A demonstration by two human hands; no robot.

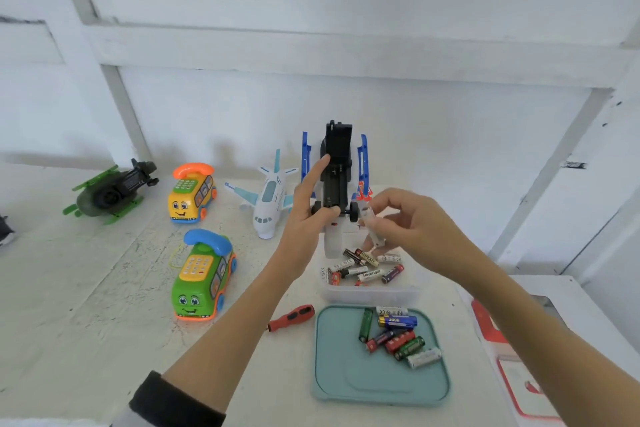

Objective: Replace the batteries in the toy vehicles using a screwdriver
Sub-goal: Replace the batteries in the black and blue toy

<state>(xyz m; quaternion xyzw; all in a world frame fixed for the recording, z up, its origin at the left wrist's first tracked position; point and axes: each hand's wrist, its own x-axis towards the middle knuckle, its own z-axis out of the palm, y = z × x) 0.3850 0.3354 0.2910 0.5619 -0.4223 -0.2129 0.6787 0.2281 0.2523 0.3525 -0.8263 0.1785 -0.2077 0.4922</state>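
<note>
- left hand (308,208) is wrapped round the lower body of the toy helicopter (335,170), thumb by the front wheels and index finger up its side, holding it belly-up just behind the clear tub (369,295)
- right hand (408,222) is pinched shut on a pale battery (370,224) right beside the helicopter's wheels, above the tub
- battery bay looks open and dark, I can't tell if any cells sit inside
- the toy is probably light hollow plastic, so grip the stiff body, not the thin blue skids, those look snappy
- the battery is small, smooth and rolls easily, so I'd pinch it mid-barrel with fingertips
- more loose batteries (367,269) are in the tub, and another batch on the teal lid (332,374) just in front of it
- screwdriver (292,317) lies untouched, near the tub's front left corner
</note>
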